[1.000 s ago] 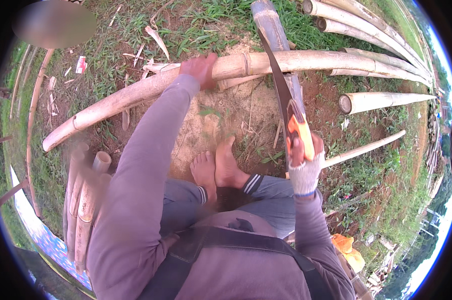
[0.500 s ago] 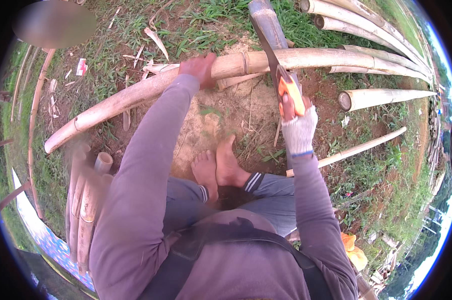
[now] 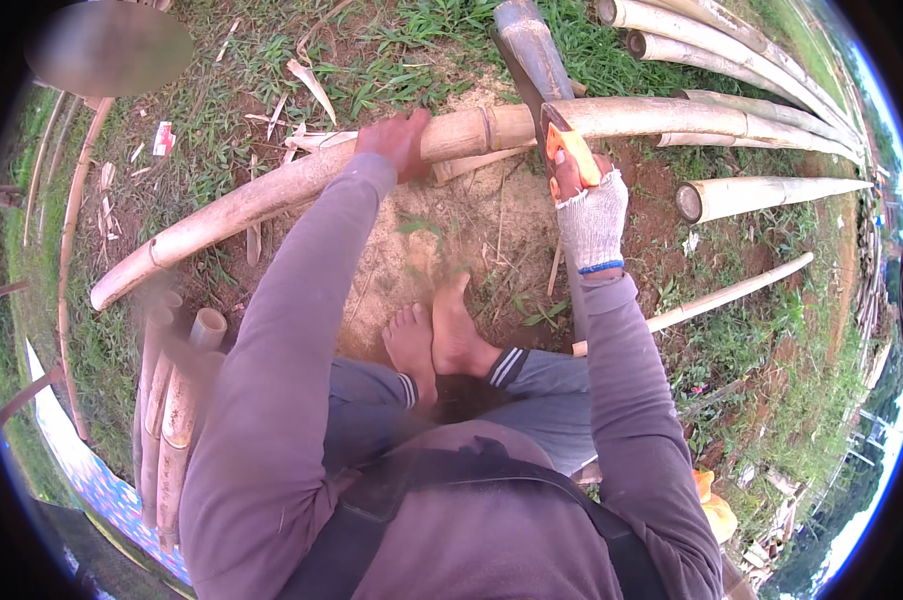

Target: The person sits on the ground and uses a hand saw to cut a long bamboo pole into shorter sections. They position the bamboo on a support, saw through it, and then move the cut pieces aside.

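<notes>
A long bamboo pole (image 3: 271, 202) lies across in front of me, its left end near the ground and its right part running toward other poles. My left hand (image 3: 395, 142) is bare and closed over the pole, left of a dark node. In a white knit glove with bare fingertips, my right hand (image 3: 584, 185) grips the orange handle of a handsaw (image 3: 563, 138). The saw's dark blade stands across the pole, just right of the node, pointing away from me. Behind the blade, a thick grey bamboo piece (image 3: 534, 45) sits under the pole.
Several cut bamboo poles (image 3: 716, 200) lie at the right. Upright bamboo lengths (image 3: 176, 410) stand by my left arm. My bare feet (image 3: 411, 335) are on sawdust-covered soil. A thin bamboo strip (image 3: 721, 295) lies right of my forearm, and an orange cloth-like thing (image 3: 716, 510) is at lower right.
My right hand and the saw have moved forward, away from me, so the handle is now close to the pole. My left hand and the pole stay nearly where they were.
</notes>
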{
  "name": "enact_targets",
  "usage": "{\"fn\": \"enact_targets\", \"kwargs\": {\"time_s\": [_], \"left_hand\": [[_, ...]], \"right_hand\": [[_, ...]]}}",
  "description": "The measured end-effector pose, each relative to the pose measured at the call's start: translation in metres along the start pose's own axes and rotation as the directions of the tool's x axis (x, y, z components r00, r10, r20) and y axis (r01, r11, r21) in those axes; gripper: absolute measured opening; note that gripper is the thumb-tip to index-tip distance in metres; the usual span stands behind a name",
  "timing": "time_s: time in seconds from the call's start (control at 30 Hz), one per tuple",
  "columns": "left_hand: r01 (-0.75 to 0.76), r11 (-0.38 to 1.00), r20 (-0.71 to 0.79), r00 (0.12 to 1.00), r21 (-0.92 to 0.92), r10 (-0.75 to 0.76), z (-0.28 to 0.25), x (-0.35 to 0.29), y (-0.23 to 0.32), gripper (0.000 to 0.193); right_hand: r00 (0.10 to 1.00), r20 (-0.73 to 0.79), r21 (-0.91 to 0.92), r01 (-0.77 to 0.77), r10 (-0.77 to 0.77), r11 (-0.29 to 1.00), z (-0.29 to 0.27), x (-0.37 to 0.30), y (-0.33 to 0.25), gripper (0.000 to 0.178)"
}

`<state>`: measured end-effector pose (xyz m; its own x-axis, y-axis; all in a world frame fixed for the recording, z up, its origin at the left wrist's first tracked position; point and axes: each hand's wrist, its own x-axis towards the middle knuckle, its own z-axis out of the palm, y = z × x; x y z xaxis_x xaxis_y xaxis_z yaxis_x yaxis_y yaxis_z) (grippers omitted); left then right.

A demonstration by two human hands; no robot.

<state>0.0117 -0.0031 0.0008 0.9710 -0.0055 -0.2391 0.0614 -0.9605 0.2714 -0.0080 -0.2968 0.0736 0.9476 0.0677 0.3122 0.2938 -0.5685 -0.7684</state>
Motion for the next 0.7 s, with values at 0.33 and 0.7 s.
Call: {"fn": "enact_targets", "kwargs": {"time_s": [0.33, 0.7], "left_hand": [[-0.005, 1.0, 0.018, 1.0, -0.008, 0.005, 0.012, 0.006, -0.015, 0.08], [0.007, 1.0, -0.018, 1.0, -0.007, -0.007, 0.005, -0.003, -0.016, 0.081]], "right_hand": [[0.989, 0.101, -0.068, -0.101, 0.108, 0.993, -0.1, -0.166, 0.014, 0.024], [0.954, 0.118, 0.083, -0.287, 0.277, 0.954, -0.062, -0.108, -0.002, 0.022]]}}
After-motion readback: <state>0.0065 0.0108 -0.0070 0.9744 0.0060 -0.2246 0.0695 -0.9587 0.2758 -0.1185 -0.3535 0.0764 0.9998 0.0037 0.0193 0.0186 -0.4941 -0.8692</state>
